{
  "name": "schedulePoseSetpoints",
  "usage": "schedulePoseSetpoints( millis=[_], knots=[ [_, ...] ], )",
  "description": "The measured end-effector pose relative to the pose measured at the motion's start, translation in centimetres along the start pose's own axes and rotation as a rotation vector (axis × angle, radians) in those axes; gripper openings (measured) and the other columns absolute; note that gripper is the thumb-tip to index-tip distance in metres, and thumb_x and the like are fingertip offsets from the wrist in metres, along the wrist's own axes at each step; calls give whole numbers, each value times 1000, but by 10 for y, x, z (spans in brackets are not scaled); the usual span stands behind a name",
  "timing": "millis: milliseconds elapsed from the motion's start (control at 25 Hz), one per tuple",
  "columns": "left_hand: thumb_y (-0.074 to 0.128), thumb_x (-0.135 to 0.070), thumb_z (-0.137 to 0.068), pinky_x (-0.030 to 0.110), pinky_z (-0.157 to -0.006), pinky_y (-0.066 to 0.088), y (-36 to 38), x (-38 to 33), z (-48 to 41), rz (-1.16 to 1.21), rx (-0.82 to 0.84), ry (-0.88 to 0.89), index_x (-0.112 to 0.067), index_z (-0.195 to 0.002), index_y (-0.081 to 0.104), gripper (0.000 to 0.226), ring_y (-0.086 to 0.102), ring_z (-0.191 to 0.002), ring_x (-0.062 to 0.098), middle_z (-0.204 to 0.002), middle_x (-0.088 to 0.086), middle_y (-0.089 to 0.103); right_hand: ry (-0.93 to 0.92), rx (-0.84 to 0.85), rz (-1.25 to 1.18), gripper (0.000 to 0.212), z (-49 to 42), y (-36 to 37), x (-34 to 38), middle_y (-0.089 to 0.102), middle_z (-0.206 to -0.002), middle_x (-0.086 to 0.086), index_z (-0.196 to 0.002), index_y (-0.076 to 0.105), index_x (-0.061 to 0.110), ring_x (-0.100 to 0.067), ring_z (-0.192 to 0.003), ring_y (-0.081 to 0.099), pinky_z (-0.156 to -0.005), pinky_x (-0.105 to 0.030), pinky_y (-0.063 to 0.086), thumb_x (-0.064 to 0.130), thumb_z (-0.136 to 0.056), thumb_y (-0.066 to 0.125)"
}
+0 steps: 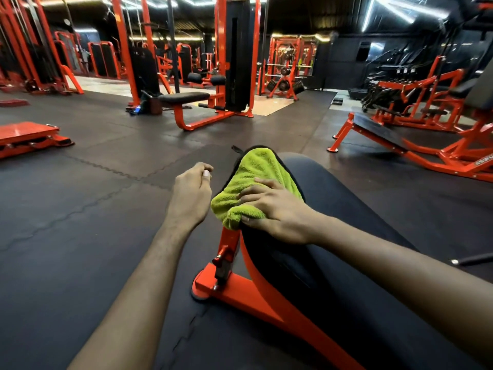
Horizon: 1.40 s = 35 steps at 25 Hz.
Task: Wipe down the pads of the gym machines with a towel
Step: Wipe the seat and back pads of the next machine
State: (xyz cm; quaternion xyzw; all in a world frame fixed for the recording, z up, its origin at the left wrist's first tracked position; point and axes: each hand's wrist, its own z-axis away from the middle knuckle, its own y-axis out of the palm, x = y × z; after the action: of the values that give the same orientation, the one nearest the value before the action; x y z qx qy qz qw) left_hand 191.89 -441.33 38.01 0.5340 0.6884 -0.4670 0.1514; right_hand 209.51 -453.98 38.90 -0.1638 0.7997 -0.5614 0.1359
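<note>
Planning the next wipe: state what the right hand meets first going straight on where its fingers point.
Probably the left hand, hovering just past the lime-green fluffy towel that the right hand presses on the black padded bench; depth is unclear.

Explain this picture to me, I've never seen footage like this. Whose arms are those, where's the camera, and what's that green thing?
The camera sits on a person's head and looks forward and down, so the two bare arms reaching in from the bottom are that person's own. The right hand presses a green towel with spread fingers onto the rounded end of a black pad, which sits on an orange frame. The left hand holds nothing; it hangs beside the pad with its fingers loosely curled. Underneath is a dark rubber floor. Farther back stand more orange machines, among them a bench with a black seat.
</note>
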Motion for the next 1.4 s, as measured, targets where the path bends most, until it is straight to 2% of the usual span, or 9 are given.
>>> schedulePoseSetpoints(
  millis=[200, 280, 400, 560, 720, 800, 960, 1160, 1400],
  knots=[
    [40, -19, -105, 36, -91, 49, -6, -6, 15, -22, 107, 58, -16, -116, 65, 28, 62, -103, 19, -108, 4, 69, 13, -56, -180, 42, 55, -8, 34, 64, -133, 11, -125, 68, 18, -5, -138, 45, -121, -33, 22, 42, -104, 42],
    [41, -17, -105, 33, -96, 46, -9, -10, 16, -30, 146, 99, -13, -118, 65, 28, 61, -109, 19, -114, 6, 69, 198, -205, -485, 36, 70, -25, 49, 73, -108, 10, -107, 74, 9, 0, -107, 63, -97, -23, 44, 35, -101, 49],
    [41, -15, -105, 31, -99, 44, -8, -14, 13, -32, 188, 153, -13, -120, 65, 28, 60, -115, 19, -118, 6, 68, 640, -705, -852, 32, 80, -75, 59, 66, -63, 8, -78, 73, 13, -5, -59, 60, -56, -25, 45, 25, -102, 55],
    [39, -20, -105, 34, -101, 46, -2, -20, 6, -15, 195, 133, -18, -120, 63, 28, 59, -114, 15, -119, 1, 66, 1019, -1035, -714, 25, 80, -152, 23, 61, -94, 7, -117, 64, 17, -13, -100, 60, -66, -17, 42, 34, -106, 50],
    [39, -20, -106, 34, -98, 48, 4, -27, -6, -6, 195, 134, -17, -120, 63, 29, 60, -108, 15, -115, 2, 66, 1120, -799, -473, 54, 54, -149, 4, 69, -113, -8, -113, 65, 16, -30, -110, 64, -96, -35, 49, 62, -96, 43],
    [39, -19, -106, 31, -95, 46, 3, -25, -15, -4, 187, 114, -16, -120, 64, 29, 60, -108, 16, -115, 2, 66, 860, -527, -299, 63, 45, -114, 15, 68, -120, -3, -127, 61, 26, -27, -115, 62, -101, -37, 47, 72, -93, 34],
    [40, -17, -105, 31, -96, 45, 2, -14, -40, 14, 228, 96, -15, -116, 66, 27, 62, -109, 20, -117, 5, 68, 371, 259, 57, 73, 35, -35, 59, -4, -170, 13, -155, 21, 54, -20, -156, -12, -122, -58, -8, 84, -88, 31],
    [41, -22, -106, 29, -93, 41, 18, -23, -65, 10, 506, 88, -22, -129, 63, 32, 57, -115, 13, -124, -4, 64, 561, 191, 106, 79, -15, -10, 42, -12, -170, 8, -146, 44, 47, -41, -153, -17, -103, -85, 2, 71, -74, 65],
    [41, -21, -104, 35, -90, 50, 51, -30, -75, 169, 632, 16, -26, -117, 70, 31, 62, -106, 17, -120, 8, 69, 643, -71, 170, 38, 10, 10, 85, 21, -167, -3, -121, 62, 33, -49, -148, 21, -108, -66, 33, 48, -89, 49]
  ],
)
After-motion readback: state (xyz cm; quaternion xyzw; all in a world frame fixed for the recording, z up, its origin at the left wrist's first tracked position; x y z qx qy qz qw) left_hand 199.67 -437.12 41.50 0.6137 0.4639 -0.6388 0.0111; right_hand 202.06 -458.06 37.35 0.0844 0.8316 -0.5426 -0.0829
